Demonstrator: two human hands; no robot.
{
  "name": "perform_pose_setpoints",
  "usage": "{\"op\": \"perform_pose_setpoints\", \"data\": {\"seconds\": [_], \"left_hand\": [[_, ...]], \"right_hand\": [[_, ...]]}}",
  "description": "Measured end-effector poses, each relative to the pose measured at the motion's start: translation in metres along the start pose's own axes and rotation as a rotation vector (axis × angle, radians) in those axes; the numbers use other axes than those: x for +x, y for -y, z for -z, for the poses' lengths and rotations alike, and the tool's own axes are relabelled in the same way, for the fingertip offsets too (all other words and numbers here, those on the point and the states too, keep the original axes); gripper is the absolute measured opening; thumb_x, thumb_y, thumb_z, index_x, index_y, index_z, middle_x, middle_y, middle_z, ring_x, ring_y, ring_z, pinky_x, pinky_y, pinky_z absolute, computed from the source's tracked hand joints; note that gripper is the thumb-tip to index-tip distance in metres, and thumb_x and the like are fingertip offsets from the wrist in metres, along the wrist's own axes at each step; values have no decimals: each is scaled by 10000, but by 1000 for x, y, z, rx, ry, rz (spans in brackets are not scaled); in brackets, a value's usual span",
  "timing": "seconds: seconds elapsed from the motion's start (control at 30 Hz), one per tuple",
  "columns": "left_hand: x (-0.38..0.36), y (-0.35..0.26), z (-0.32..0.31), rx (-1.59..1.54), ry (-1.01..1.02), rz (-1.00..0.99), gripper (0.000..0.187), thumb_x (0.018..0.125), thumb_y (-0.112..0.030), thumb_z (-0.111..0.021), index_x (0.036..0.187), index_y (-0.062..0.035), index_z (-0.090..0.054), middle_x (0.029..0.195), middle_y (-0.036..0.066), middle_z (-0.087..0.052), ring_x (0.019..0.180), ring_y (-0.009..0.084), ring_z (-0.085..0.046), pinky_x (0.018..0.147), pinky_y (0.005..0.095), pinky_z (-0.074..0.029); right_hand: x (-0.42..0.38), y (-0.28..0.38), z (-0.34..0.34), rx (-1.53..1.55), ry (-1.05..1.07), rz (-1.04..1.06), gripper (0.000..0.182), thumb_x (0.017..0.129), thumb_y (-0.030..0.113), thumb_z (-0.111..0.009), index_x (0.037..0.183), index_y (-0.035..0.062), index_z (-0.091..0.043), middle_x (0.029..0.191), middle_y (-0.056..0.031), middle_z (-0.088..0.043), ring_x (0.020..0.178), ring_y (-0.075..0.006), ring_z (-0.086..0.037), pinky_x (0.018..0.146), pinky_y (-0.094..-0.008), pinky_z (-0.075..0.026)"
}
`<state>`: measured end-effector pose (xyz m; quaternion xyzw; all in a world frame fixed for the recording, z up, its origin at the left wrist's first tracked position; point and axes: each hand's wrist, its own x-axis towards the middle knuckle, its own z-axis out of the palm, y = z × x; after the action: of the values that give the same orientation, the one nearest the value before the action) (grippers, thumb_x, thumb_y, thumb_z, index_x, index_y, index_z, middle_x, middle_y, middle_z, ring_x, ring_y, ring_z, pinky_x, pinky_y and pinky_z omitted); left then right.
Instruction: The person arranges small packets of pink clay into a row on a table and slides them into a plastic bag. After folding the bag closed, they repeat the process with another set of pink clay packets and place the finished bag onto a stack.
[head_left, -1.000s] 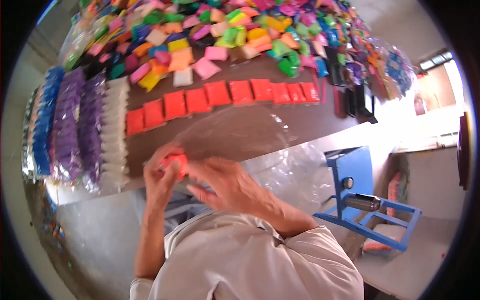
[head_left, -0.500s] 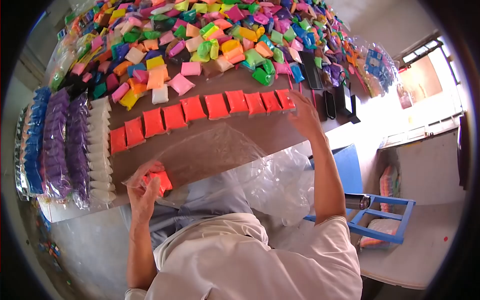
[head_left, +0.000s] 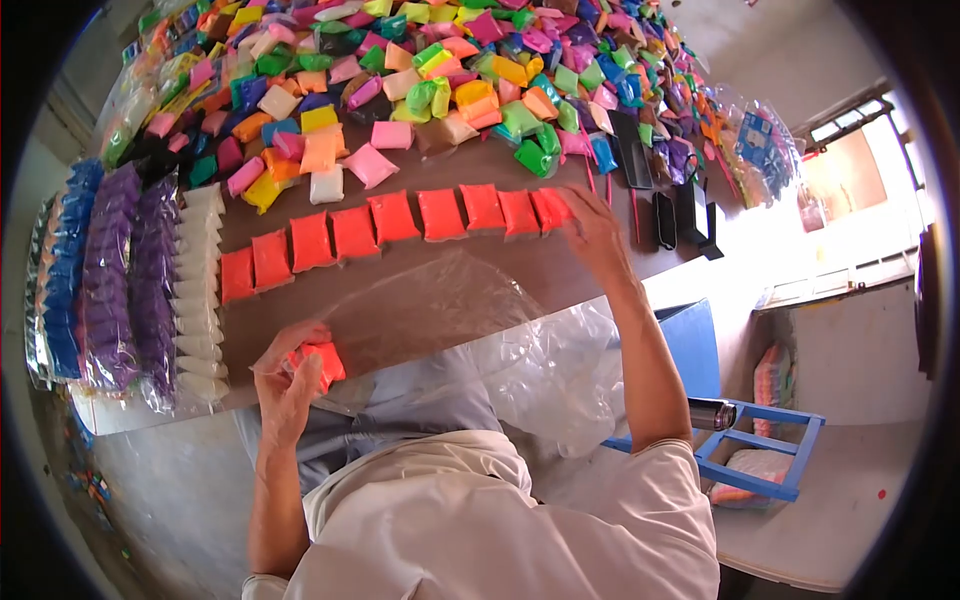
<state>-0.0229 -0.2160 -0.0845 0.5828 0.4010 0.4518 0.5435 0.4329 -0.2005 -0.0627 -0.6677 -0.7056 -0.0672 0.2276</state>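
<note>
A row of small red packets (head_left: 354, 232) runs along the near side of the brown table (head_left: 400, 285). At the row's right end, my right hand (head_left: 597, 240) has its fingers and thumb closed around the end packet (head_left: 551, 209), partly covering it. My left hand (head_left: 287, 390) is closed at the table's front edge, holding bunched red packets (head_left: 322, 366) together with the edge of a clear plastic bag (head_left: 430, 290). The bag's thin film spreads from that hand to the right across the table edge.
Many colourful packets (head_left: 420, 90) are heaped across the back. Bagged strips of purple (head_left: 110, 280), blue and white packets (head_left: 200, 300) stand at left. Black trays (head_left: 664, 220) lie at right. Clear plastic bags (head_left: 560, 370) hang by my lap, near a blue stool (head_left: 760, 450).
My right hand has moved slightly left and closed on the row's right end, where the last packets now sit bunched together. My left hand keeps its hold, nearly still.
</note>
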Motion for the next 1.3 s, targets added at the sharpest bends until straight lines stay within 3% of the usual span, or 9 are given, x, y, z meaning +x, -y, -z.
{"op": "perform_pose_setpoints", "data": {"seconds": [0.3, 0.4, 0.47, 0.5, 0.57, 0.8, 0.87, 1.07, 1.3], "left_hand": [[-3, -7, 1, -62, -13, 139, 288, 921, -196, -675, 1129, 3, -687, 1126, 84, -649, 841, 81, -573, 614, 201, -448], [1, 7, 4, 54, 13, -46, 283, 908, -170, -674, 1134, -1, -687, 1131, 83, -648, 842, 76, -570, 614, 200, -448], [0, 1, 0, 22, -2, -24, 282, 904, -160, -672, 1135, 1, -686, 1134, 81, -648, 846, 76, -569, 615, 201, -447], [-1, -2, -1, -7, -14, 4, 282, 900, -151, -670, 1136, 2, -685, 1137, 80, -647, 850, 76, -569, 615, 202, -446], [-1, -4, 0, -14, -17, 31, 280, 902, -147, -666, 1138, 3, -685, 1138, 77, -648, 854, 79, -570, 621, 203, -447], [-1, -2, 1, -12, -12, 39, 296, 914, -164, -671, 1163, -4, -678, 1125, 74, -651, 827, 67, -554, 618, 196, -431], [-2, -2, 1, -24, -16, 52, 299, 918, -173, -674, 1166, -6, -678, 1126, 74, -651, 804, 61, -548, 608, 196, -426], [-4, -5, 0, -76, -17, 108, 299, 926, -184, -678, 1165, -5, -677, 1142, 75, -648, 719, 44, -523, 575, 197, -417], [-3, -1, 4, -47, 2, 116, 219, 925, -127, -661, 1105, -4, -685, 1163, 76, -638, 736, 43, -525, 580, 194, -428]], "right_hand": [[6, 4, -1, 57, 213, 90, 638, 802, 109, -675, 1412, 79, -490, 1434, -144, -497, 1261, -351, -526, 1052, -414, -449], [14, 6, -1, 61, 167, 96, 613, 784, 122, -685, 1371, 80, -512, 1315, -175, -583, 1183, -361, -578, 997, -432, -476], [22, 6, 3, 114, 269, -131, 524, 771, 159, -698, 1266, 71, -555, 1108, -206, -667, 1038, -394, -639, 904, -472, -506], [23, 1, 1, 112, 271, -127, 524, 771, 159, -698, 1266, 71, -555, 1108, -206, -667, 1038, -394, -639, 904, -472, -506], [25, -14, -6, 125, 142, -184, 460, 769, 189, -693, 1191, 62, -562, 958, -229, -686, 926, -427, -660, 829, -484, -519], [52, -15, 4, 159, 292, -230, 459, 773, 195, -664, 1197, 59, -555, 1008, -233, -684, 957, -440, -657, 838, -473, -515], [58, -10, 1, 144, 189, -115, 478, 773, 189, -652, 1225, 62, -560, 1048, -229, -681, 972, -437, -658, 847, -480, -515], [65, 8, -15, 45, 44, -113, 563, 777, 167, -647, 1307, 49, -502, 1107, -252, -666, 1004, -431, -652, 845, -491, -523], [64, 15, -26, -88, 0, -102, 545, 770, 202, -701, 1263, 64, -514, 1127, -226, -654, 954, -429, -653, 808, -504, -535]]}}
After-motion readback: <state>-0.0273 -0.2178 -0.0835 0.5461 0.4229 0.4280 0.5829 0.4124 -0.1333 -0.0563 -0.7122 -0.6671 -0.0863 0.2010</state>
